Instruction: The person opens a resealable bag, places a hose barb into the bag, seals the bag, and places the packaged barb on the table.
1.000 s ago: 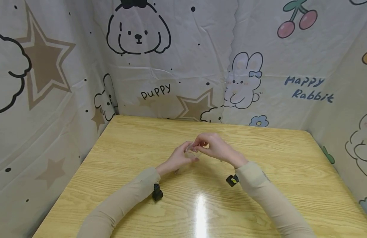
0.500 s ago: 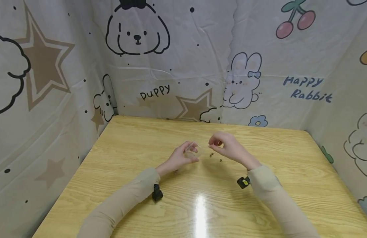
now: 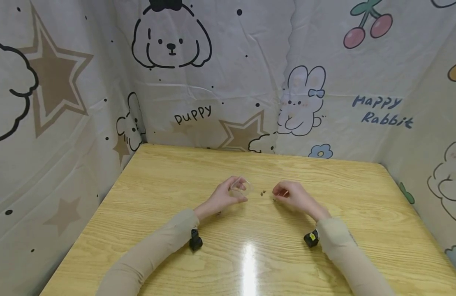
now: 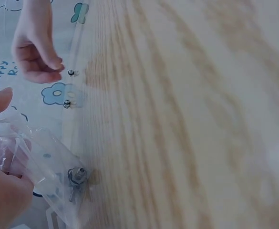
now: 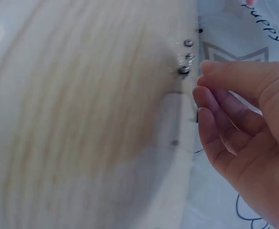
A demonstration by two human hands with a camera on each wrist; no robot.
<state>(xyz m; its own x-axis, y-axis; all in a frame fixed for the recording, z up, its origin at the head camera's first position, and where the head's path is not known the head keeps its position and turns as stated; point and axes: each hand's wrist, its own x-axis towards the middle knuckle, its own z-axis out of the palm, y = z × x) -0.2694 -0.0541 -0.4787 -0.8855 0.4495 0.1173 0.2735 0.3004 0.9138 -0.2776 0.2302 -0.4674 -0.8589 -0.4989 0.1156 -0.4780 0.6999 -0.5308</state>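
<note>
My left hand [image 3: 228, 194] holds a clear plastic bag [image 4: 48, 167] by its mouth, the thumb and fingers around the rim. Small shiny metal hardware [image 4: 77, 175] shows at the bag's bottom; its exact kind is too blurred to tell. To the right, my right hand [image 3: 295, 196] is low over the table, fingers loosely bent. Its thumb and fingertips are beside a small metal piece [image 5: 183, 70], with nothing visible between them. More little metal pieces [image 3: 262, 193] lie on the table between the hands.
The wooden table [image 3: 176, 172] reflects light near its front. Behind and at the sides hangs a printed white cloth [image 3: 228, 74]. Another tiny piece [image 3: 218, 213] lies beside the left wrist. Each wrist wears a black camera, such as the right one [image 3: 311, 238].
My right hand has drawn back from the bag's mouth, moved right and come down beside a small metal piece. The left hand and bag have stayed nearly still.
</note>
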